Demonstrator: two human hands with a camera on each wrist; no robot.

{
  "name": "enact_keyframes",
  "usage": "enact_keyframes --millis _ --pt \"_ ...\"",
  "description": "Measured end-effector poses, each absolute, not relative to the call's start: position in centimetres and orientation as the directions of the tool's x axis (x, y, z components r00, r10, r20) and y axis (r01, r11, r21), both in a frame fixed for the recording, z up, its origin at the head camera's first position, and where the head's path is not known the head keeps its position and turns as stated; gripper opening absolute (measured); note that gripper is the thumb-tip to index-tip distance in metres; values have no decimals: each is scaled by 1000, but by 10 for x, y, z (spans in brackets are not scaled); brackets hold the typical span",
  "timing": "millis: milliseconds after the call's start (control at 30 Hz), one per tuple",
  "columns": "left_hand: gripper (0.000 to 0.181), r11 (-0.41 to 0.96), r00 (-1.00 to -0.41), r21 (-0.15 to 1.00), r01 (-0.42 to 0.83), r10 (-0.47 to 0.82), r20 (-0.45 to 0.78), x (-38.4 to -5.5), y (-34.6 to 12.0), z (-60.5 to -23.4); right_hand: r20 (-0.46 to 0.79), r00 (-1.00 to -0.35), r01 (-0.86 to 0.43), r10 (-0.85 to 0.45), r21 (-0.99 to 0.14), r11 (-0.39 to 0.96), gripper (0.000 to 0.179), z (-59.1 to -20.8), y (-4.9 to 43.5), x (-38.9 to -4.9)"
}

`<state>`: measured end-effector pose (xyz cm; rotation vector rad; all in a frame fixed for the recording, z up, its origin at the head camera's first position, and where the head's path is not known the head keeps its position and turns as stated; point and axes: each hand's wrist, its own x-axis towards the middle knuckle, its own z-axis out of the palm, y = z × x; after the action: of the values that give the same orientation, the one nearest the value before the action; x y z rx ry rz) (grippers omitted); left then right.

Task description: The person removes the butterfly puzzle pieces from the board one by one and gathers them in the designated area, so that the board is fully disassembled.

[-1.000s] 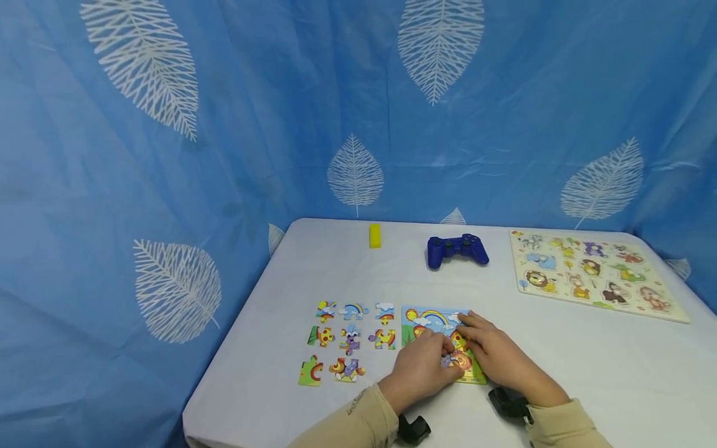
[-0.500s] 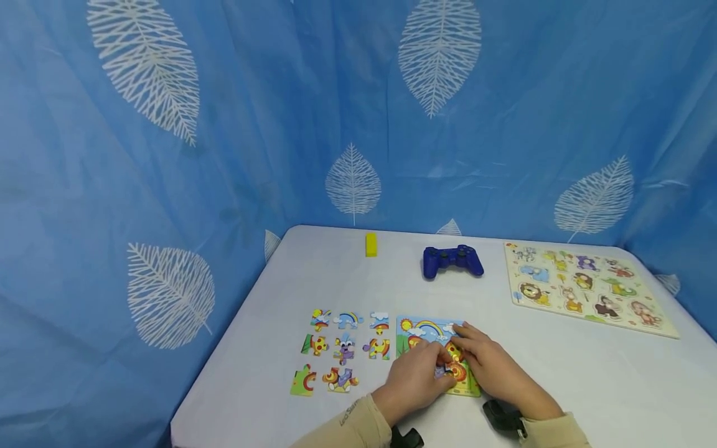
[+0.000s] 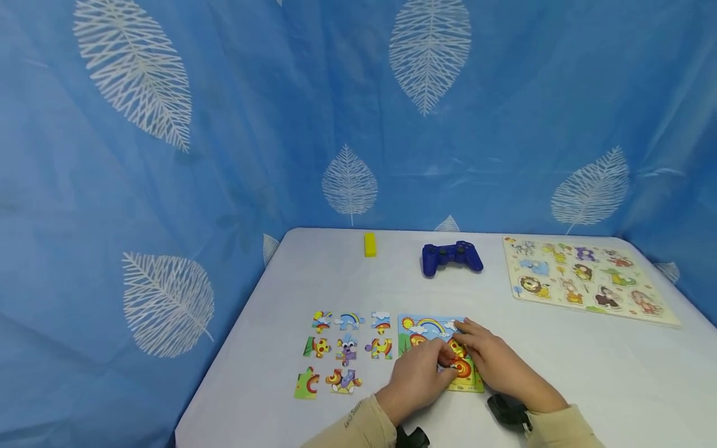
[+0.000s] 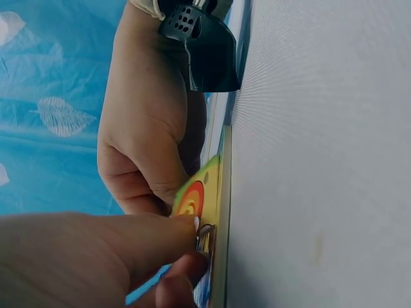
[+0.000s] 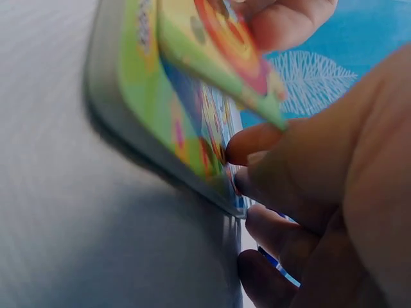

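Note:
My left hand [image 3: 417, 376] pinches a puzzle piece [image 3: 462, 369] with a red spiral between thumb and fingertips. In the right wrist view this puzzle piece [image 5: 218, 48] is tilted up off the puzzle board [image 5: 138, 96], with a gap beneath. The colourful board shows a sun and rainbow along its far side. At its right edge my right hand [image 3: 498, 361] rests with fingers reaching over the border. In the right wrist view the lifted corner overlaps the right thumb [image 5: 295, 160]. The left hand hides the board's lower left part.
Left of the board lie several loose puzzle pieces [image 3: 346, 350] in rows. Farther back are a yellow block [image 3: 370, 245] and a blue game controller [image 3: 451, 257]. An animal peg puzzle [image 3: 585, 278] lies at the back right. A blue leaf-patterned curtain [image 3: 302, 112] stands behind the white table [image 3: 269, 354].
The spiral puzzle piece shows more fully beside my left fingers and appears raised from the board. The right hand stays at the board's edge. The head view has shifted slightly.

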<state>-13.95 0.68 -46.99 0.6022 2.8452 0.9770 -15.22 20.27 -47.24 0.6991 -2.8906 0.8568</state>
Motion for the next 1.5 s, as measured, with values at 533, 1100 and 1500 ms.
enact_keyframes --millis 533,1100,1500 --pt "9 600 -923 732 323 370 105 -139 3 -469 147 -900 -423 -410 -523 740 33 -469 202 -153" --pt "9 493 -924 810 318 351 148 -136 -43 -440 119 -903 -409 -414 -539 736 34 -472 202 -150" --pt "6 669 -974 729 144 227 -17 -128 -119 -446 110 -897 -416 -428 -535 735 35 -468 203 -153"
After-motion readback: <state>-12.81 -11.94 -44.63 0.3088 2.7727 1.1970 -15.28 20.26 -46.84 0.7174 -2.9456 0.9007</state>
